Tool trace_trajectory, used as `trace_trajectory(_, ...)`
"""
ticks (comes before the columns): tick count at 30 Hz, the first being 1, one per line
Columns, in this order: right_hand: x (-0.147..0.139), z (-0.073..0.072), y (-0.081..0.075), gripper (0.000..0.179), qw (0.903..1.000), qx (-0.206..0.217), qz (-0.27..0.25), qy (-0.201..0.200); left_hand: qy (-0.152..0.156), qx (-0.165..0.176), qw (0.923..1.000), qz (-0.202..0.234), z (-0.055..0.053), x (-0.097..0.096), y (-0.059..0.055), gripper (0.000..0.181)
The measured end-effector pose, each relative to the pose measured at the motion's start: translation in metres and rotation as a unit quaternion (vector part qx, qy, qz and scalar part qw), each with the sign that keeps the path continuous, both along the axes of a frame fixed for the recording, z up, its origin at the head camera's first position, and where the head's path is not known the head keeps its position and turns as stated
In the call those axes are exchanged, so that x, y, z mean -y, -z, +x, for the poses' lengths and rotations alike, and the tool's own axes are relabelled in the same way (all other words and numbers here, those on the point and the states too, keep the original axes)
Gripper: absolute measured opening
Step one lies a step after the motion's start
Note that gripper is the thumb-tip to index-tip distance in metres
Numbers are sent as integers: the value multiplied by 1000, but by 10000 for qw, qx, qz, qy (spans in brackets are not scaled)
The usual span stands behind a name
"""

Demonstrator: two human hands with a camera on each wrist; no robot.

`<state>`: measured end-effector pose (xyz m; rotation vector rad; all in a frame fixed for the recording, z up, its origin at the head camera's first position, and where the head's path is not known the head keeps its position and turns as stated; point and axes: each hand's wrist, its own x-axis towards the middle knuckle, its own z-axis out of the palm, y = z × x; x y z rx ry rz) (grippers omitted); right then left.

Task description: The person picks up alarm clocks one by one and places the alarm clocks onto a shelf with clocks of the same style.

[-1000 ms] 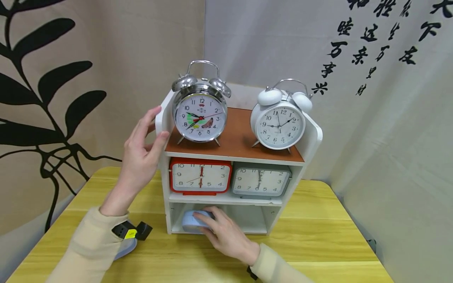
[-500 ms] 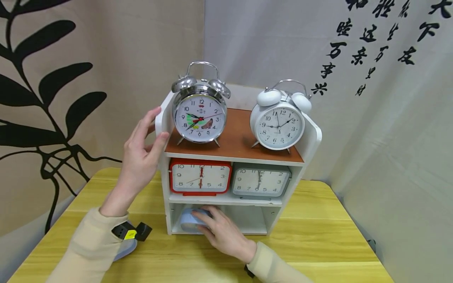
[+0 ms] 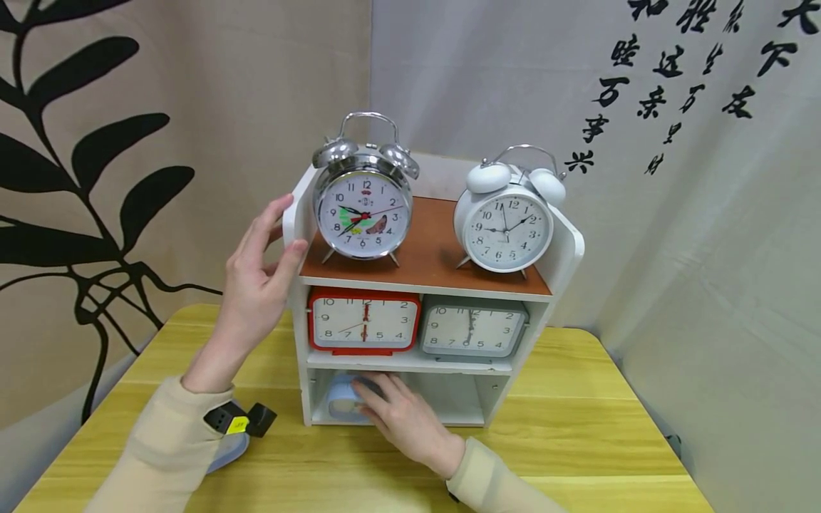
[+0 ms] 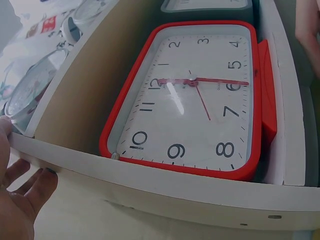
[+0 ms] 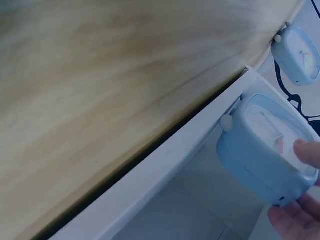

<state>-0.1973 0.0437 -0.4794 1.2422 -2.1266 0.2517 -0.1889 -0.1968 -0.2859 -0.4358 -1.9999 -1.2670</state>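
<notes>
My right hand [image 3: 410, 424] holds a small light-blue clock [image 5: 255, 155] by its edges, thumb at its face and fingers beneath, in the right wrist view. In the head view this clock stands at the left of the white shelf's [image 3: 494, 360] bottom compartment, partly hidden by that hand. My left hand [image 3: 259, 278] rests on the shelf's left side panel, with fingertips and thumb touching its edge. A red rectangular clock [image 3: 364, 320] and a grey one [image 3: 473, 328] fill the middle tier. On top stand a silver twin-bell alarm clock [image 3: 364, 214] and a white one [image 3: 508, 228].
A second light-blue clock [image 5: 300, 55] lies on the wooden table [image 3: 571, 427] left of the shelf, mostly hidden by the left forearm in the head view. The bottom tier's right part lies beside the right hand. Behind hang curtains [image 3: 269, 85] with leaf patterns and writing.
The light-blue clock has shifted slightly left and deeper into the bottom compartment, turning a little. My right hand moved slightly with it. My left hand stays at the side panel.
</notes>
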Motion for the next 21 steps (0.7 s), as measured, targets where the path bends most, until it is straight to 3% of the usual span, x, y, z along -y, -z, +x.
trace_trajectory(6,1,1,0,50,9981,-467,286,286,-11,1,10000,-9,0,0,0,57)
trace_trajectory(11,0,-1,2,58,9969,-577,412,341,-27,-19,10000,-2,0,0,0,57)
trace_trajectory(21,3,0,3,55,9968,-277,468,592,-8,-30,10000,27,0,-1,1,57)
